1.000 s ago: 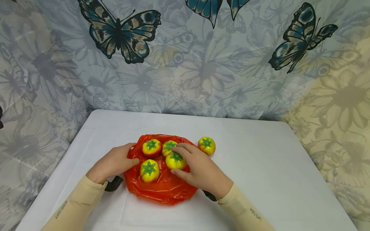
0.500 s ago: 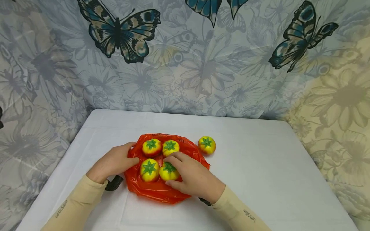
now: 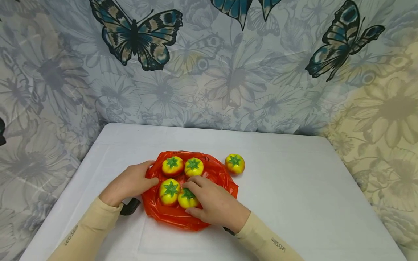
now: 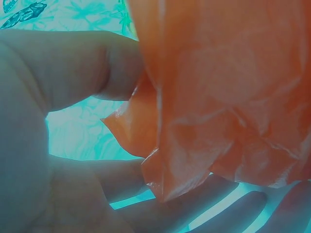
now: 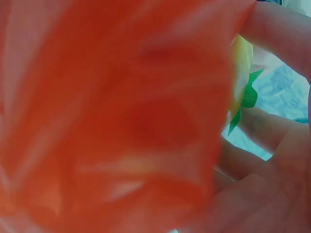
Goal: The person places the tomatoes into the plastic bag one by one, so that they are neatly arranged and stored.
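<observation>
A red plastic bag [image 3: 176, 217] lies with its mouth spread upward on the white table. Inside it, three yellow-and-red toy tomatoes [image 3: 169, 192] with green star-shaped tops sit beside a fourth tomato [image 3: 187, 198], which my right hand [image 3: 218, 203] holds between thumb and fingers at the bag's near side. At the bag's left rim my left hand [image 3: 128, 183] holds the plastic, thumb over the edge; the left wrist view shows fingers [image 4: 160, 208] behind the crumpled red film. In the right wrist view, bag film hides most of the held tomato [image 5: 241, 77].
Another toy tomato [image 3: 234, 164] stands on the white table [image 3: 294, 188], just outside the bag's far right rim. Behind the table hangs a patterned cloth [image 3: 235, 79] with butterflies and flowers.
My right hand has moved left and toward the near side of the bag, carrying its tomato close to the near-left one. The far-right tomato inside now shows fully. My left hand has stayed put.
</observation>
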Available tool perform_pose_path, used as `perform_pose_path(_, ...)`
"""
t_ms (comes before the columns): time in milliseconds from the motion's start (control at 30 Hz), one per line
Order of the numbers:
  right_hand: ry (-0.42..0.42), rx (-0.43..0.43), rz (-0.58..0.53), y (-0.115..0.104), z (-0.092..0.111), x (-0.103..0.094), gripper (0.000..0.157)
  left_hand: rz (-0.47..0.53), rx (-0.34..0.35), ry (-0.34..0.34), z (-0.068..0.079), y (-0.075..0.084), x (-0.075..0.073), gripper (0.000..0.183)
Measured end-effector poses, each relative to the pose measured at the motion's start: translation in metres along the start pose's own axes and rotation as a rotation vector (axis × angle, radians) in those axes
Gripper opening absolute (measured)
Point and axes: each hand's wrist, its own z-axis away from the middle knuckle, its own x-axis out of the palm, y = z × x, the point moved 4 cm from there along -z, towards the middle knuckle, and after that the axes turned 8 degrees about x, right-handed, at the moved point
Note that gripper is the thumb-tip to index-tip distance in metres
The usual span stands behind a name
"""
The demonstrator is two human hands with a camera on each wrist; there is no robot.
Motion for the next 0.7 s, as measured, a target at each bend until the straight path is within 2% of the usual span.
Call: perform_pose_path(700, -0.03, -0.025, 0.006, -0.0039, -0.0009, 0.007, 0.06, 0.018, 0.0, -0.004, 0.0006, 0.0009, 0.0003, 0.07)
